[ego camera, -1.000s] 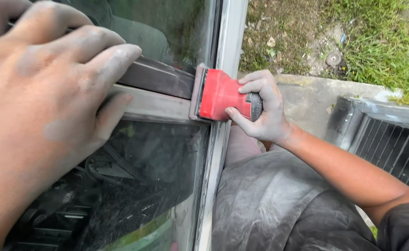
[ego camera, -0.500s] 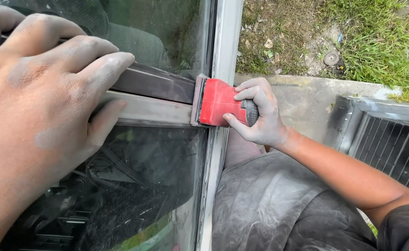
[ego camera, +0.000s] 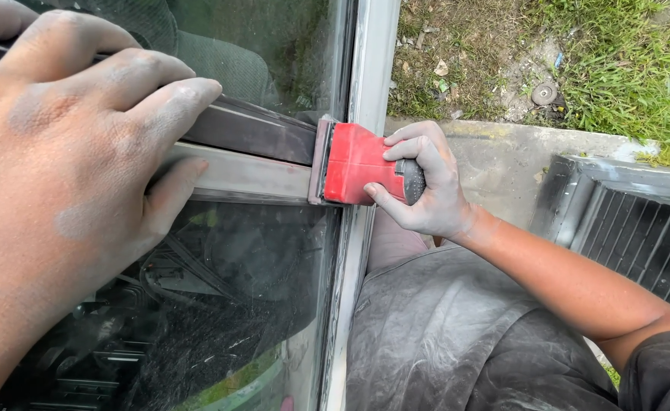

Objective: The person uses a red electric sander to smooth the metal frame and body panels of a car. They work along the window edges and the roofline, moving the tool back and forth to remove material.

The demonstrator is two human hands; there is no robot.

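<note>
Mostly the view is filled by a window [ego camera: 221, 304], its dusty glass split by a horizontal crossbar [ego camera: 259, 156] that meets a pale upright frame post [ego camera: 365, 91]. Left of the post, the left hand [ego camera: 61, 190] lies flat over the crossbar, fingers spread fairly wide and draped on the bar's dark upper strip, thumb tucked under its lighter lower face; it grasps nothing. Right of the post, a concrete ledge [ego camera: 502, 160] runs along a patch of grass [ego camera: 616, 68], and a grey ribbed vent [ego camera: 639, 228] sits at the ledge's far right end. Below the ledge a dusty grey trouser leg [ego camera: 441, 335] lies just beside the post. The right hand [ego camera: 422, 183] comes in from the right, its fingers curled tight around the dark handle of a red sander [ego camera: 358, 164]. That sander sits right across the post, at the crossbar's end. Its long axis runs level, in line with the crossbar, with the flat pad end pointing left and pressed against the bar's end, the handle end pointing right. Left of the pad, bare bar lies open up to the left hand's fingertips [ego camera: 205, 91]; to the right, nothing crowds the handle over the ledge.
</note>
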